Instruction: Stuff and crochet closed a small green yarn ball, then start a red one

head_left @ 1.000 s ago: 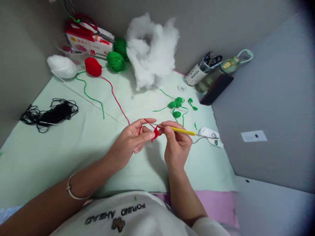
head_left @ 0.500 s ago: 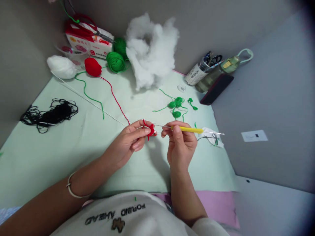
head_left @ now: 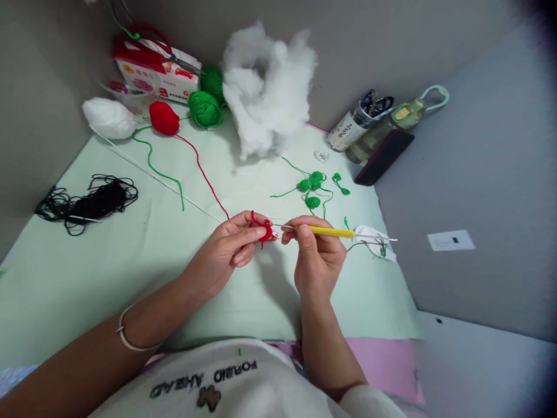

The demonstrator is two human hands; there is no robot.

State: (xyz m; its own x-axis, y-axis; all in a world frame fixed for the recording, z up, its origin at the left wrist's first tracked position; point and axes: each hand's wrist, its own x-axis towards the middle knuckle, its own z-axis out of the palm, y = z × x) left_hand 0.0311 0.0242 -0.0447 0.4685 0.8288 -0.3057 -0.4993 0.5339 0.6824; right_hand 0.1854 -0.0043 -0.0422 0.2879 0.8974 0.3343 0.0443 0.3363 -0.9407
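My left hand point(head_left: 226, 252) pinches a small red crochet piece point(head_left: 264, 231) above the pale green table cover point(head_left: 130, 261). A red yarn strand point(head_left: 204, 174) runs from the piece back to a red yarn ball point(head_left: 164, 117). My right hand point(head_left: 317, 258) grips a yellow-handled crochet hook point(head_left: 331, 232); its metal tip touches the red piece. Both hands are closed, close together over the middle of the cover.
Small green crocheted pieces point(head_left: 312, 188) lie beyond my hands. White stuffing point(head_left: 267, 87), green yarn balls point(head_left: 205, 108), a white ball point(head_left: 108, 118), a red-white box point(head_left: 152, 72) sit at the back. Black thread point(head_left: 89, 202) lies left; a jar point(head_left: 357, 125), bottle point(head_left: 391, 125), phone point(head_left: 383, 157) right.
My right hand drew the hook to the right away from the red piece, then brought its tip back into it. My left hand shifted slightly left, fingers closing on the piece.
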